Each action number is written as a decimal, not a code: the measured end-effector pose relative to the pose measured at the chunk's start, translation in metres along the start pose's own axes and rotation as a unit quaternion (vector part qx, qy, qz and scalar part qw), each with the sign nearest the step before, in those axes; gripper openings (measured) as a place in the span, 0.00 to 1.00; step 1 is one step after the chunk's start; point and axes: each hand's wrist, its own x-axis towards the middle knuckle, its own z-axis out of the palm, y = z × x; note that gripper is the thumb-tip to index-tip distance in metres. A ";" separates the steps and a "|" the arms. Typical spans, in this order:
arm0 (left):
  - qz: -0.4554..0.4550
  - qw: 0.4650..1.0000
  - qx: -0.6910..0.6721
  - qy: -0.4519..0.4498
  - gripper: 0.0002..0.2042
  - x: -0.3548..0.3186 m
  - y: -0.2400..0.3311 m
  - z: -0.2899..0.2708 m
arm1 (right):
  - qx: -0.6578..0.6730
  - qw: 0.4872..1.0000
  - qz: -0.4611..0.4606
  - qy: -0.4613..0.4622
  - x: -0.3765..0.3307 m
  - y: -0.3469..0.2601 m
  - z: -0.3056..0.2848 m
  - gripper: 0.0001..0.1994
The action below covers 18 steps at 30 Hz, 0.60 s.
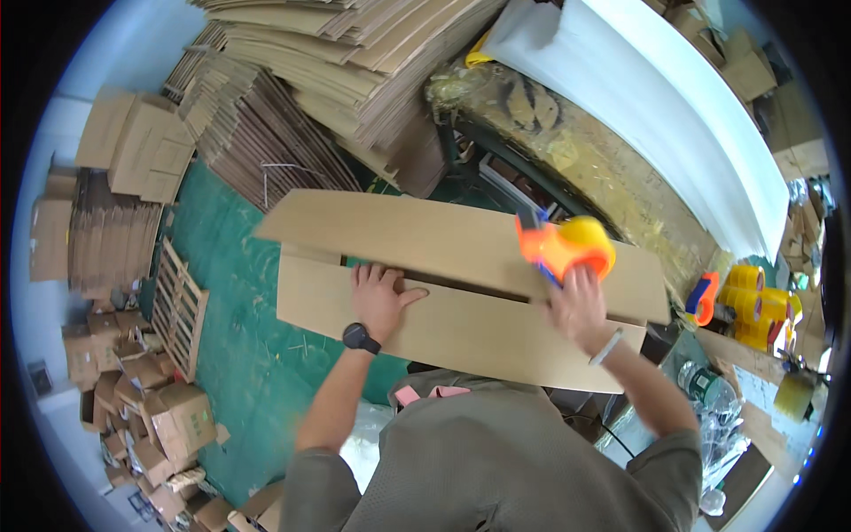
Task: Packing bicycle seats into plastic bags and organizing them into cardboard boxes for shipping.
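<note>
A brown cardboard box (470,337) lies in front of me, its two long flaps folded inward with a narrow dark gap between them. The far flap (417,232) slants slightly and looks a little raised. My left hand (379,297) rests on the near flap, thumb stretched out and fingertips at the gap; a dark watch is on its wrist. Above the right part of the box, my right hand (576,306) is closed on an orange tape dispenser (551,248) with a yellow roll, slightly blurred. Its blue and dark cutter end points to the far left.
Tall stacks of flat cardboard (355,71) stand beyond the box. A worn bench (612,168) bears a white foam sheet (656,106). At right are another tape dispenser (703,299) and yellow tape rolls (753,301). A wooden pallet (177,310) and heaped cartons (173,417) are left.
</note>
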 end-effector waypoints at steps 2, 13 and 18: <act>-0.057 0.995 0.006 0.086 0.23 -0.004 0.029 -0.005 | -0.011 1.000 0.002 -0.002 -0.029 -0.006 0.042 0.32; 0.263 0.947 -0.102 -0.156 0.30 0.065 0.022 -0.012 | 0.013 0.997 0.080 0.019 -0.026 -0.016 0.036 0.27; 0.222 0.954 -0.138 -0.149 0.30 0.047 0.013 0.013 | 0.218 0.909 0.342 0.098 0.061 -0.040 -0.040 0.27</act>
